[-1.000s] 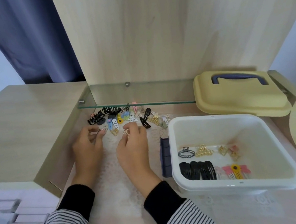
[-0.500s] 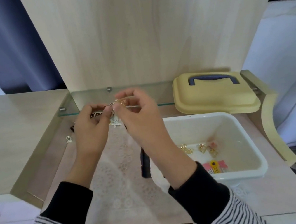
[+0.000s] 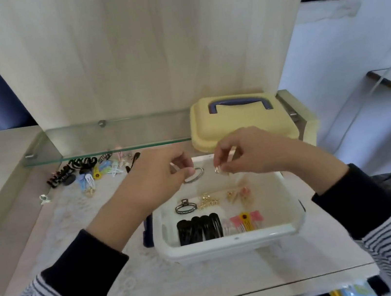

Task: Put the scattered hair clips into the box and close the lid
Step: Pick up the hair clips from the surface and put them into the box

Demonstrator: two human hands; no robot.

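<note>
A white box (image 3: 232, 240) stands open on the desk, with black, gold and pink hair clips lying inside. Above its back edge my left hand (image 3: 161, 179) pinches a silver oval clip (image 3: 195, 174). My right hand (image 3: 249, 153) pinches a small gold clip (image 3: 218, 169) over the box. The yellow lid (image 3: 241, 120) with a blue handle lies behind the box. A pile of scattered hair clips (image 3: 90, 170) sits at the back left under the glass shelf. One pale clip (image 3: 44, 198) lies apart at the left edge.
A glass shelf (image 3: 111, 139) runs across the back above the clip pile. A tall wooden panel (image 3: 134, 42) rises behind it. A dark blue latch (image 3: 147, 232) sticks out on the box's left side. A lace mat (image 3: 79, 230) covers the desk.
Both hands have moved right from the desk's back left, carrying clips, and now hover over the box. The camera view has swung right too.
</note>
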